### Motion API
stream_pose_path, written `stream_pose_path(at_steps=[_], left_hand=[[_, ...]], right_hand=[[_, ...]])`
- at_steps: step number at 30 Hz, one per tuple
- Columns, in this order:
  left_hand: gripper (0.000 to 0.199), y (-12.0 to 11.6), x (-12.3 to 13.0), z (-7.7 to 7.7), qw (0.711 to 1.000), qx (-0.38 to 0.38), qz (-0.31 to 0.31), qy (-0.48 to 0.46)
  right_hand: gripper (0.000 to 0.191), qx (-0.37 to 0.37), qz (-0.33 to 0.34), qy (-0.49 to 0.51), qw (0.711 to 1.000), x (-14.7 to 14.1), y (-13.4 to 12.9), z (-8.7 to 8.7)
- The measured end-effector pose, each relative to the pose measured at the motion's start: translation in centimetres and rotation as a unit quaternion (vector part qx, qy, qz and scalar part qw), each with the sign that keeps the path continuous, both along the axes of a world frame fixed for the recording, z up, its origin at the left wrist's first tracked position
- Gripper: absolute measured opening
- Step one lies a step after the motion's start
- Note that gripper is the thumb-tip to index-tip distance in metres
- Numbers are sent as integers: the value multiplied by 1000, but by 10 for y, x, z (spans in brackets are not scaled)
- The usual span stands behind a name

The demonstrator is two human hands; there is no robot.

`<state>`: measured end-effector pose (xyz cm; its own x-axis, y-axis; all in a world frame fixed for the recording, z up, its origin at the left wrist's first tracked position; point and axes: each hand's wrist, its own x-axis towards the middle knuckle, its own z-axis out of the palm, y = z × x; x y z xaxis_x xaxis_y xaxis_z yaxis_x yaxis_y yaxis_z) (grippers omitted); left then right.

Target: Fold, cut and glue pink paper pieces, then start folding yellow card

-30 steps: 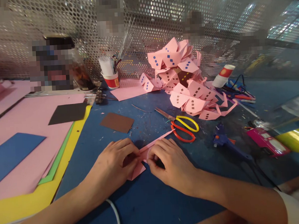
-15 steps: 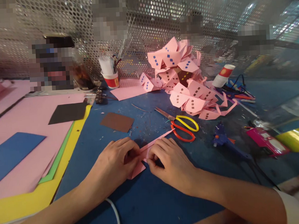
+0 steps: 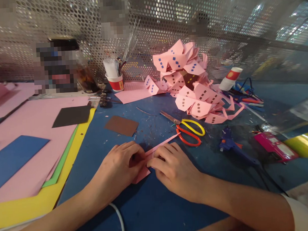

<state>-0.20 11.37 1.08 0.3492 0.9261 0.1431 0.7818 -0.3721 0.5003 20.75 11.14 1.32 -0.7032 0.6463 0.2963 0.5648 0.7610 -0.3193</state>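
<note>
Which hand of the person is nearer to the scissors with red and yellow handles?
Right. The right hand is on the near side of the scissors, slightly to their left; the left hand is also nearer the person, but farther left.

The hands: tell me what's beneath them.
Pink paper shows beneath the left hand and right hand, on the blue table; a pink strip points toward the scissors. The hands hide whether paper and strip join.
</note>
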Motion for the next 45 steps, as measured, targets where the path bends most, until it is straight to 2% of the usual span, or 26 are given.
stream_pose_path(at_steps=[20,29,33,45], left_hand=[[3,1,-1,-4,1000,20,-4,-10],[6,0,0,-1,1000,-5,-1,-11],[3,1,0,0,1000,-3,-3,-10],[5,0,0,-1,999,-24,8,-19]], right_hand=[[20,31,39,-26,998,12,-2,6],[18,8,37,-15,999,14,-1,6],[23,1,28,-11,1000,13,-1,6],[20,16,38,-11,999,14,1,4]])
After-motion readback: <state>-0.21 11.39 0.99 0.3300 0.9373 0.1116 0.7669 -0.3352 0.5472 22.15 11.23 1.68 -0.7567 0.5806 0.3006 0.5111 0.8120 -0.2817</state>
